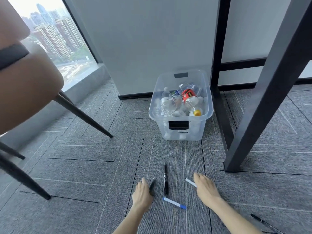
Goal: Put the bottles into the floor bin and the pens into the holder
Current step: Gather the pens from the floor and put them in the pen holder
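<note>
- The bin stands on the carpet at 12 o'clock from the hands, against the wall, and holds the bottles; no loose bottle shows, so that half of the task looks done.
- The pens lie on the floor in front of the person; the holder is not in view.
- The left hand is down on a dark pen at its 2 o'clock edge, fingers curled beside it; whether it has truly closed on the pen cannot be told.
- The right hand reaches a white pen at its 10 o'clock, touching it at the fingers; grip unclear.
- A black pen lies between the hands, pointing to 12 o'clock.
- A blue pen lies at 6 o'clock from the black one, and a further dark pen sits at 4 o'clock, beyond the right forearm.
- Judgement: pinch each pen at mid-barrel so it does not roll on the carpet, gather all five, then look for the holder.
</note>
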`<state>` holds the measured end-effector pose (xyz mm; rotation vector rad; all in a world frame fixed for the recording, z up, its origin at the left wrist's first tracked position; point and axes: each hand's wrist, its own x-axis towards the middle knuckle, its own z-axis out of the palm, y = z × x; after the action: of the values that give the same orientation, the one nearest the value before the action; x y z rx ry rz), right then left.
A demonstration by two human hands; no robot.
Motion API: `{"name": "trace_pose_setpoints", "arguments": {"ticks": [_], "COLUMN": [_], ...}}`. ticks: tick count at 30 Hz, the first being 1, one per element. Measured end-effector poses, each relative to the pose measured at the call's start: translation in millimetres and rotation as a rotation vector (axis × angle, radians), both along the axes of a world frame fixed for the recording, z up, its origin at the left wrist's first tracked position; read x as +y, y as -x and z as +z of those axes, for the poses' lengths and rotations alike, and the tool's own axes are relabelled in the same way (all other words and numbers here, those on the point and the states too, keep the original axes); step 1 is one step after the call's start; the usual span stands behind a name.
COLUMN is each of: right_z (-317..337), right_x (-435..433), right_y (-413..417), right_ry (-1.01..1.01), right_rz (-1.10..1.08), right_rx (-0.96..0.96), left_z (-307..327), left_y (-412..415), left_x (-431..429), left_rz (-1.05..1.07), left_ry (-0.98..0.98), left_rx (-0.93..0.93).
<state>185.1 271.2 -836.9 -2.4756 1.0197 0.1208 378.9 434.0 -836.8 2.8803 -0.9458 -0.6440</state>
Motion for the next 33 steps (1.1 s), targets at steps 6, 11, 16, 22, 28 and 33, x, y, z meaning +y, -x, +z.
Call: {"name": "trace_pose_setpoints", "arguments": {"ticks": [6,11,16,22,28,33], "right_z": [2,9,19,32,41,45], "right_x": [-6,-13,-17,-18,-14,-14], "right_y": [-4,-5,-1,5,7,7], "right_ry": [-0.147,-0.292,-0.363,-0.451,-0.488,-0.51], "right_rz": [-0.075,-0.119,-0.114,-0.199,-0.22,-0.208], "right_rx": [0.005,-0.069,-0.097,-0.132,-0.15,-0.162], "left_z": [13,18,17,11,15,30], "left_y": [0,11,35,48,49,31], "left_x": [-12,-30,-35,-39,-40,-62], "left_rz": [-0.042,-0.275,-0.479,-0.549,-0.468,-0.177], "left_ry": [0.132,0.159,0.044,-0.036,0.069,0.164], "left_rx": [0.031,0.085,0.167,0.076,0.011,0.051]}}
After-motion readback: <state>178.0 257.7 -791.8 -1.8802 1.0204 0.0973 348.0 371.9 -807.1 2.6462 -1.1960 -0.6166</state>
